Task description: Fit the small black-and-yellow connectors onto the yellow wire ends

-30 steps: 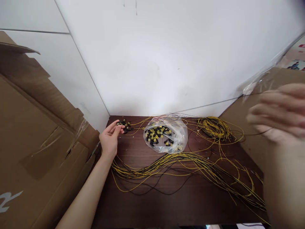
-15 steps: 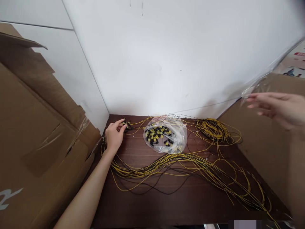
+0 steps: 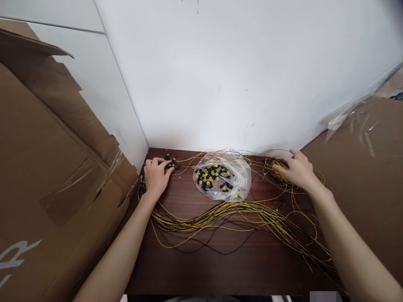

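Connectors (image 3: 174,160) lie at nine o'clock from a clear bag (image 3: 242,181) on the worktop (image 3: 220,274), at the left hand (image 3: 155,176); I can't tell whether its fingers grip any. At three o'clock, the right hand (image 3: 297,170) has fingers apart over a wire coil (image 3: 270,163). Loose wires (image 3: 233,207) cross six o'clock.

I've got open air above the plastic bag (image 3: 243,179) and bare table (image 3: 201,274) in front of the wire bundle (image 3: 231,207). Left box (image 3: 34,147) and right box (image 3: 368,188) hem me in, the white wall (image 3: 220,84) blocks the back, and thin strands (image 3: 190,158) seem to cross the bag's far edge, hard to trace.
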The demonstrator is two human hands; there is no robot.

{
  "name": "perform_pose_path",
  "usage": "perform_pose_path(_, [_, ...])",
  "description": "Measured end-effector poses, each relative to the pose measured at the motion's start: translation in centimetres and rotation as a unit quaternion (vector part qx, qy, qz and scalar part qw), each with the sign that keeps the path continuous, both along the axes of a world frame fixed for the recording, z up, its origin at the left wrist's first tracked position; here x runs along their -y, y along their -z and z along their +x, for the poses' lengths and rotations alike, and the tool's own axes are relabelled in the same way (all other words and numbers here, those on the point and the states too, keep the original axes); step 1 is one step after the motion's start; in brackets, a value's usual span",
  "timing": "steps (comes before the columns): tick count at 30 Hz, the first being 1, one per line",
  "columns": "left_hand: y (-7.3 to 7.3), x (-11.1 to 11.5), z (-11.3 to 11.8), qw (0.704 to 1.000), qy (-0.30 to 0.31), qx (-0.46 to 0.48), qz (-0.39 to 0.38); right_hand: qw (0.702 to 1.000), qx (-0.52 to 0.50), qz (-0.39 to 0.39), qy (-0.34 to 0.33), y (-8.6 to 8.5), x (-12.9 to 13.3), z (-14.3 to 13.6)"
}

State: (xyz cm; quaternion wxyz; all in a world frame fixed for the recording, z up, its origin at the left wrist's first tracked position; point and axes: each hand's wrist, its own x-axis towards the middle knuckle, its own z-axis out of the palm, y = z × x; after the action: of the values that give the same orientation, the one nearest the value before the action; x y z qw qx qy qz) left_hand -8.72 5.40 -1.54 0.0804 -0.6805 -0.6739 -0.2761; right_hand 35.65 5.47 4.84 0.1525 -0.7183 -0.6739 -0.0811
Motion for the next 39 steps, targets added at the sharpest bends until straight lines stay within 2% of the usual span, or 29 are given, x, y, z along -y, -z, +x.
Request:
perform_pose_path(4, [0.0, 0.0, -0.1, 1.0, 0.002, 0.006, -0.021, 0.991, 0.006, 0.11, -0.07, 0.3, 2.2, -5.2])
perform_pose_path(7, [-0.2, 0.0, 0.0, 0.999, 0.014, 0.018, -0.043, 0.976, -0.05, 0.143, -0.154, 0.3, 3.7, -9.5])
perform_pose_path(9, [-0.4, 0.0, 0.0, 0.998, 0.023, 0.038, -0.048, 0.958, -0.106, 0.126, -0.236, 0.7, 4.5, -12.3])
perform_pose_path(12, [-0.8, 0.1, -0.5, 0.995, 0.038, 0.079, -0.038, 0.912, -0.172, 0.047, -0.369, 2.0, 5.7, -15.9])
perform_pose_path(15, [-1.2, 0.4, -1.5, 0.991, 0.052, 0.12, -0.035, 0.891, -0.184, -0.002, -0.414, 3.5, 6.8, -18.2])
perform_pose_path(19, [-1.8, 1.4, -2.6, 0.978, 0.099, 0.168, -0.078, 0.882, -0.18, -0.028, -0.435, 5.0, 7.7, -18.9])
perform_pose_path(24, [-2.9, 2.8, -2.8, 0.976, 0.138, 0.121, -0.12, 0.878, -0.187, -0.035, -0.438, 5.6, 7.9, -18.6])
perform_pose_path(27, [-3.1, 3.0, -2.8, 0.976, 0.131, 0.099, -0.145, 0.875, -0.195, -0.035, -0.442, 5.8, 7.7, -18.6])
perform_pose_path(30, [-2.8, 3.0, -2.6, 0.979, 0.117, 0.056, -0.159, 0.872, -0.193, -0.037, -0.448, 5.8, 7.6, -18.5])
perform_pose_path(35, [-2.0, 3.0, -2.0, 0.984, 0.089, -0.025, -0.151, 0.873, -0.182, -0.044, -0.451, 5.7, 7.7, -18.4])
perform_pose_path(39, [-2.0, 3.2, -1.7, 0.985, 0.084, -0.044, -0.145, 0.871, -0.179, -0.046, -0.455, 5.7, 7.7, -18.2])
